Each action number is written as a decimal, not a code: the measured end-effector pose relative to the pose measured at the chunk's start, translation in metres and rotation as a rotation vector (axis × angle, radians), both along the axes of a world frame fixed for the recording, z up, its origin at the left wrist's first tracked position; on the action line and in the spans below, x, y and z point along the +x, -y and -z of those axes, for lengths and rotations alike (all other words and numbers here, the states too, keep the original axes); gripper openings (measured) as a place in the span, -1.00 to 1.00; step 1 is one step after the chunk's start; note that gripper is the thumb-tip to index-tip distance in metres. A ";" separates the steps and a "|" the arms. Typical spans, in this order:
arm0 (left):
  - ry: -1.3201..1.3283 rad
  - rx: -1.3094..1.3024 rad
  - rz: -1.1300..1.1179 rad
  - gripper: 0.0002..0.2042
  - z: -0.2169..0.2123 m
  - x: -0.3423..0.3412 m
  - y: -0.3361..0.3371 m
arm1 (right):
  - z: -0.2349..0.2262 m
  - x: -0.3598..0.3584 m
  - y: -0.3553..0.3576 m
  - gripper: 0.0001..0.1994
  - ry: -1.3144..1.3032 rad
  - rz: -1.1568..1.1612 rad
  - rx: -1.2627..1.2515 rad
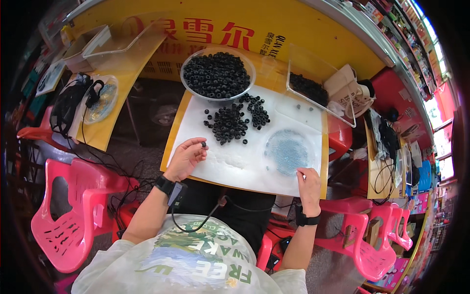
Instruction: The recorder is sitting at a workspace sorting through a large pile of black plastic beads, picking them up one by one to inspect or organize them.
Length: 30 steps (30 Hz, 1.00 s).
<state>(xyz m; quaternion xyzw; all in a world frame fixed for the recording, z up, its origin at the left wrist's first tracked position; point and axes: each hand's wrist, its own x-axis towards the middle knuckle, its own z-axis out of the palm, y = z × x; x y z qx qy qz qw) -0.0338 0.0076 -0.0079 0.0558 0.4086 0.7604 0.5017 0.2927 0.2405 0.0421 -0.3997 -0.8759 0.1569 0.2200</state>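
One black bead point(203, 144), that's all the left hand point(190, 156) has, pinched right at the tips of thumb and finger. Using the big clear bowl point(252, 69) as the landmark: that bead sits on the near side of it, a bit to its left, above the white tabletop point(249, 171). The loose black beads point(228, 125) are spilled just in front of the bowl, with a smaller clump point(258, 112) off its near right. The right hand point(300, 174) is well to the right of the bowl and nearer the body, at the near edge of a dish point(267, 148) of pale blue beads point(288, 154). Its thumb and finger are drawn together, but I honestly can't tell if anything's between them, too small to see.

My two cents on handling: a light fingertip grip on the sides, so the hole isn't covered. Squeeze too hard and I'd bet a smooth round bead like that pops out. I'd turn the hole toward the other hand, brace both wrists, and work low over the clear patch in front of the bowl, so a dropped bead doesn't end up among the blue ones.
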 end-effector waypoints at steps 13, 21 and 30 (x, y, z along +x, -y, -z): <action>-0.049 -0.014 -0.026 -0.78 0.003 0.001 -0.002 | 0.020 -0.007 0.016 -0.83 -0.015 -0.151 0.012; -0.046 -0.009 0.005 -0.78 -0.001 0.002 0.000 | 0.013 -0.013 0.021 -0.82 -0.077 -0.102 0.065; 0.021 0.001 0.286 -0.76 -0.042 0.031 -0.024 | 0.004 -0.020 0.020 -0.85 -0.360 0.082 -0.369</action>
